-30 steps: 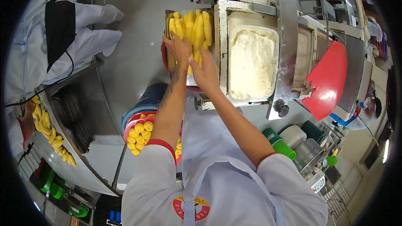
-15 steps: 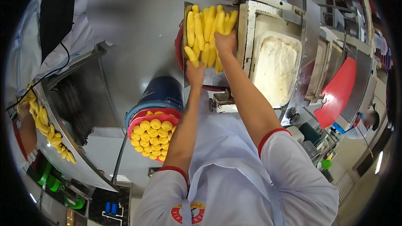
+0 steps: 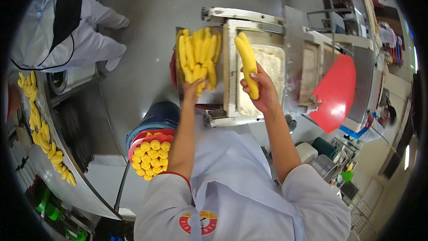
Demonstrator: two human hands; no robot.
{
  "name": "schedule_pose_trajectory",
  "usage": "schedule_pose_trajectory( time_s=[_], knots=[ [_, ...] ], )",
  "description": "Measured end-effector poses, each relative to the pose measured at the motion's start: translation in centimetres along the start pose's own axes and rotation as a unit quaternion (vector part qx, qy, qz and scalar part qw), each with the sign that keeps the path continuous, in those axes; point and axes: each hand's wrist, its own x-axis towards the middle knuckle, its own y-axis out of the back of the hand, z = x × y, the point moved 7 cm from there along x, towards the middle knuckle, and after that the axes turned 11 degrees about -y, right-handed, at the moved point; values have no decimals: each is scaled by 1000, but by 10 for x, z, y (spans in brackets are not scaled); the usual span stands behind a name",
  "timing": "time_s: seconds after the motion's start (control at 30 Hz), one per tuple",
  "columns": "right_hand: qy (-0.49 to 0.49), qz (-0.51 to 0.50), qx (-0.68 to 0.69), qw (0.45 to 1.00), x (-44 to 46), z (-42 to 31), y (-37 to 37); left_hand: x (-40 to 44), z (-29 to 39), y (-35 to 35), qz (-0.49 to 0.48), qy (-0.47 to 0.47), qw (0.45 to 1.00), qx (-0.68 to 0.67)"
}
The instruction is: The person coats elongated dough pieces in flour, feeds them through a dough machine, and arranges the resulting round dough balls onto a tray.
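Observation:
Two long yellow dough rolls (image 3: 246,58), pressed side by side, stand up from my right hand (image 3: 264,90), whose fingers are wrapped round their lower ends. They are above a white tub (image 3: 282,69) of pale, flour-like powder set in the machine. My left hand (image 3: 191,91) is closed round a yellow dough roll (image 3: 200,88) at the near edge of a heap of dough rolls (image 3: 199,47). That heap lies on a metal tray (image 3: 215,97) against the machine's left side.
The white-framed machine (image 3: 230,71) has a red panel (image 3: 339,91) at its right. A blue bin (image 3: 162,115) and a red container of round yellow dough pieces (image 3: 151,154) stand left of me. Further left, more dough pieces (image 3: 42,136) lie on a table near another person (image 3: 96,31).
My right hand has lifted two dough rolls off the heap and moved right, over the tub. The left hand stays at the heap's near edge. My view has shifted.

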Motion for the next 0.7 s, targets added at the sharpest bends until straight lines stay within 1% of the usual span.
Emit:
schedule_pose_trajectory(
  time_s=[0.07, 0.1, 0.13, 0.2, 0.23, 0.27, 0.33, 0.4, 0.43, 0.47, 0.5, 0.57, 0.6, 0.63, 0.67, 0.7],
  knots=[
    [11, 50, -82, 995, -41, -27, 19, -28, 38, 2, 3, -45, 991, 123],
    [39, 101, -127, 986, -62, -39, 31, -48, 65, -3, 18, -79, 977, 196],
    [69, 137, -154, 976, -78, -51, 47, -66, 95, -12, 36, -116, 955, 270],
    [122, 201, -203, 950, -106, -69, 85, -101, 150, -41, 61, -155, 908, 384],
    [156, 218, -202, 942, -118, -81, 101, -117, 173, -56, 75, -176, 878, 438],
    [185, 214, -218, 934, -126, -98, 103, -126, 199, -75, 69, -243, 827, 502],
    [232, 217, -247, 916, -159, -128, 106, -148, 230, -112, 49, -354, 700, 618],
    [275, 251, -280, 885, -187, -144, 100, -174, 234, -161, 18, -416, 651, 634],
    [311, 258, -295, 866, -194, -158, 91, -198, 236, -203, 14, -418, 633, 652],
    [400, 283, -413, 768, -198, -161, 89, -221, 237, -245, 11, -420, 614, 668],
    [490, 307, -506, 640, -186, -146, 100, -221, 212, -255, -20, -512, 570, 642],
    [426, 293, -568, 640, -166, -109, 98, -202, 132, -260, -103, -532, 434, 719],
    [367, 236, -623, 649, -141, -86, 104, -192, 90, -261, -142, -545, 364, 742],
    [231, 222, -729, 605, -97, -40, 129, -207, 52, -270, -172, -514, 266, 797],
    [36, 127, -803, 582, -34, 15, 178, -197, 14, -261, -227, -416, 289, 832],
    [74, 91, -800, 589, -44, 8, 164, -200, -2, -261, -253, -391, 300, 833]
  ],
)
